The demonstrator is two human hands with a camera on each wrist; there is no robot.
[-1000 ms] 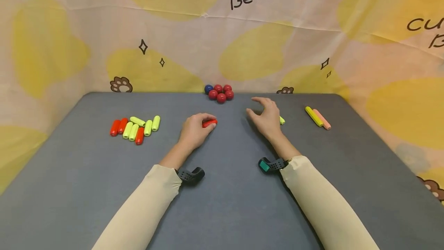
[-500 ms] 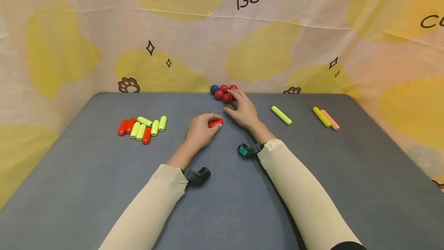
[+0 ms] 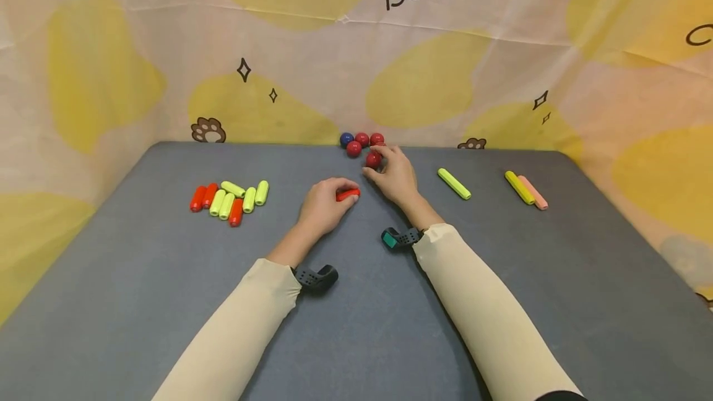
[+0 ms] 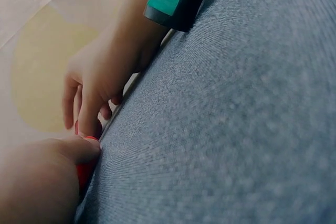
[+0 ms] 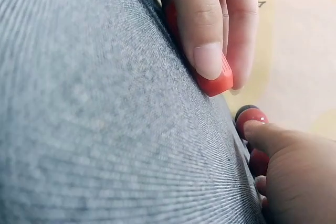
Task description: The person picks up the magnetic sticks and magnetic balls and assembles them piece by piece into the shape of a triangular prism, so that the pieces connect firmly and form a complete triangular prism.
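Observation:
In the head view the left hand (image 3: pixel 324 204) pinches a red stick (image 3: pixel 348 194) between thumb and fingers, low over the grey table. The right wrist view shows that red piece (image 5: pixel 218 83) between the fingertips of the left hand (image 5: pixel 202 14). To its right, the right hand (image 3: pixel 397 179) has thumb and forefinger round a red ball (image 3: pixel 373 160), at the near side of the ball cluster. In the right wrist view its thumb touches the ball (image 5: pixel 252 118). The left wrist view shows the right hand (image 4: pixel 102 66) beyond the left hand (image 4: pixel 39 177).
Behind the hands lie more red balls (image 3: pixel 353 149) and a blue ball (image 3: pixel 346 139). Several red sticks (image 3: pixel 236 213) and light green sticks (image 3: pixel 262 193) lie at the left. On the right are a light green stick (image 3: pixel 453 184), a yellow stick (image 3: pixel 520 188) and a pink stick (image 3: pixel 533 193).
My right hand has moved left from beside the light green stick to the balls and taken one, which now sits slightly apart from the others. The left hand keeps its hold on the red stick.

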